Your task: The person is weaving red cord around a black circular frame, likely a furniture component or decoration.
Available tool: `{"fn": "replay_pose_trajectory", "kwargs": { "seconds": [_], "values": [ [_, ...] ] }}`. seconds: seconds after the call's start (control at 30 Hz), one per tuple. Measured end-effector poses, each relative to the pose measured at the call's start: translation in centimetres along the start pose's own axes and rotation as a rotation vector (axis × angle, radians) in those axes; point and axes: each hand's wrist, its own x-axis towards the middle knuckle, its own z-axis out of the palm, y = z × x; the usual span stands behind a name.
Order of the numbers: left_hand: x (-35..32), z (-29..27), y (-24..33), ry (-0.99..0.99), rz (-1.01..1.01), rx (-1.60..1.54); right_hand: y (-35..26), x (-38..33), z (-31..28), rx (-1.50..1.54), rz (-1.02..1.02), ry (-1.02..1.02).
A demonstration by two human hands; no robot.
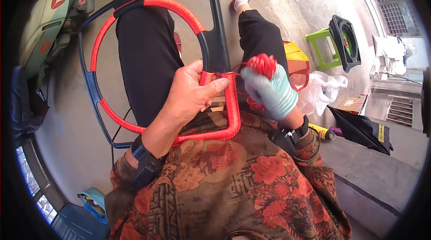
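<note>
Across my lap rests a dark blue frame [216, 46] with an inner ring, parts of it wrapped tightly in red cord [231, 101]. My bare left hand [192, 88] grips the frame where the ring meets the side bar, its thumb pressed by the edge of the wrapping. Just right of it, my right hand [270, 91], in a light blue glove and slightly blurred, is closed round a bundle of red cord [262, 65]. A strand runs from the bundle to the side bar. Bare dark stretches show on the ring and outer frame.
A green stool [321, 42] with a black frame [345, 43] leaning on it stands at right. Nearby lie a white plastic bag [321, 88], a yellow can [324, 132] and a black umbrella [361, 130]. A scooter [47, 29] is at far left, a blue chair [81, 222] lower left.
</note>
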Motion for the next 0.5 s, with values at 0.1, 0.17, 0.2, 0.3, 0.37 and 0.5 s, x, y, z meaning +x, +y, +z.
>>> {"fn": "replay_pose_trajectory", "kwargs": {
  "seconds": [0.1, 0.17, 0.2, 0.3, 0.37, 0.5],
  "values": [
    [0.3, -0.3, -0.2, -0.003, -0.002, 0.024, 0.3, 0.1, 0.6, -0.764, -0.979, 0.167],
    [0.3, -0.4, -0.3, -0.018, 0.016, 0.006, 0.3, -0.9, 0.1, -0.210, -0.349, 0.030],
    [0.3, -0.5, -0.5, -0.015, 0.017, 0.004, 0.7, -1.0, -0.3, -0.036, -0.142, 0.036],
    [0.7, -0.7, -0.6, -0.041, -0.035, -0.150, 0.7, -1.0, -0.6, -0.726, -0.411, 0.157],
    [0.9, -0.1, -0.2, -0.069, -0.136, -0.147, 0.2, -2.7, 0.6, -0.517, -0.390, 0.064],
    [1.2, -0.3, -0.9, -0.062, -0.043, -0.084, 0.8, -2.2, -0.3, -1.017, -0.749, 0.026]
  ]
}}
